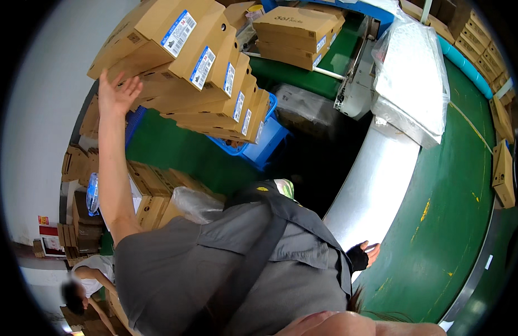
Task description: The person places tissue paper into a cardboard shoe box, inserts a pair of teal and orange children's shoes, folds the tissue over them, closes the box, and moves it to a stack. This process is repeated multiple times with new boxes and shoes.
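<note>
My left hand (118, 94) is raised at the far left, fingers spread, beside the lower left side of the top brown shoebox (141, 33). It seems to touch that cardboard but does not grip it. Under this box runs a leaning stack of several like shoeboxes (214, 84) with white and blue labels. The stack stands above a blue plastic basket (236, 150). My right hand (371, 255), in a black fingerless glove, hangs low at the right by the shiny metal rim (376, 179) of the green conveyor. Its visible fingers are apart and nothing shows in them.
Two shoeboxes (295, 28) lie stacked at the back. A plastic-wrapped white package (410, 73) rests by the metal rim. Brown cartons (152, 190) stand close on my left. Another person (96, 274) bends at the lower left. More boxes (502, 173) line the far right.
</note>
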Demonstrator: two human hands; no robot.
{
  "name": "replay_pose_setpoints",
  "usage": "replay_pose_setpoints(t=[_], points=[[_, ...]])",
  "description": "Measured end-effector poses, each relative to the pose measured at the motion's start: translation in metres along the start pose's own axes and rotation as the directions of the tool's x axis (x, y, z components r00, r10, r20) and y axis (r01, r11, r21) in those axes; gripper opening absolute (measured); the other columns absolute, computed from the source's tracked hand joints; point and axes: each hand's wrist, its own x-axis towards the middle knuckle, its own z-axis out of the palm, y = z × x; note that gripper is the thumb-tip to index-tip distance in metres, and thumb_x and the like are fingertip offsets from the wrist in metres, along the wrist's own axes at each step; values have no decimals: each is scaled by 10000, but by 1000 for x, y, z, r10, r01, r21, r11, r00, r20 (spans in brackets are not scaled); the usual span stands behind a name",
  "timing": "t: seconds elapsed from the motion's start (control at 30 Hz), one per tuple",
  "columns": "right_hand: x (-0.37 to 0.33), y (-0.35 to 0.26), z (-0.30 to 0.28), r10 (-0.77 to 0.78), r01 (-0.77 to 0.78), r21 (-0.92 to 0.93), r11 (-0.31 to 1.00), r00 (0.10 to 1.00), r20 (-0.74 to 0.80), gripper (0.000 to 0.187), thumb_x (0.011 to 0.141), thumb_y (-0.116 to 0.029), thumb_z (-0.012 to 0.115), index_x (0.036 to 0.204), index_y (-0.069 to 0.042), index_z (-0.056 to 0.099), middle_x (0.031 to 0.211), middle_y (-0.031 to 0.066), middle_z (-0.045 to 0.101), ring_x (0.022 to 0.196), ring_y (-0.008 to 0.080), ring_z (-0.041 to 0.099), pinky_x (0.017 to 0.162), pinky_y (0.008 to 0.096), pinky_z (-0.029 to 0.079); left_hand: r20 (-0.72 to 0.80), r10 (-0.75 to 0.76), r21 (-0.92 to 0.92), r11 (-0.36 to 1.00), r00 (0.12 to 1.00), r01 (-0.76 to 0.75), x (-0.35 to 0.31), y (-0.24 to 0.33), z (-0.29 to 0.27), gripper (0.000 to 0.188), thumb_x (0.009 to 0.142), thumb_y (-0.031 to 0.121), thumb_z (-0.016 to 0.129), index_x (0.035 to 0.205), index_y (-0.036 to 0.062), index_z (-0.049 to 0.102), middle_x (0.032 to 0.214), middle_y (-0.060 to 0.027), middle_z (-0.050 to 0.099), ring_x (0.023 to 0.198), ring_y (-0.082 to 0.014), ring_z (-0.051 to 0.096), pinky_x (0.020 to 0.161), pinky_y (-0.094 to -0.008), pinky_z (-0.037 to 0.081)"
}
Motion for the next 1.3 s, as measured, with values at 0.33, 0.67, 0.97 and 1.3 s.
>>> replay_pose_setpoints(t=[0.33,0.67,0.97,1.3], points=[[-6,-7,-5,9,-7,-48,999,1000,29,494,862,-394,475,1148,8,499,1146,188,524,1050,350,488,890,421,377,-369,429,328,890,825,-316,137,-78,-133,377,869,377,465,981,20,509,717,-72,496,515,-137,431,425,-271,328],[-15,-18,-4,119,-117,-104,988,993,13,365,830,-228,518,1135,-28,504,1251,152,446,1147,292,414,990,427,242,665,-739,540,372,111,-755,-81,-446,-10,456,805,403,518,1070,33,538,954,-139,608,884,-271,586,742,-364,451],[-95,-38,-9,320,-335,-239,912,942,-100,322,821,-177,505,1107,-30,523,1248,144,471,1215,277,383,938,447,272,785,-457,-121,548,-417,-828,-167,-350,199,448,815,364,545,1078,2,530,1036,-212,554,995,-345,521,846,-387,429],[-106,-129,16,499,-786,-410,463,613,-612,223,706,-59,554,926,-74,587,1084,69,570,1061,234,514,810,379,364,292,-32,-647,729,-956,-222,-313,-431,290,479,794,327,580,1144,13,488,1190,-251,422,1092,-403,411,889,-493,340]])
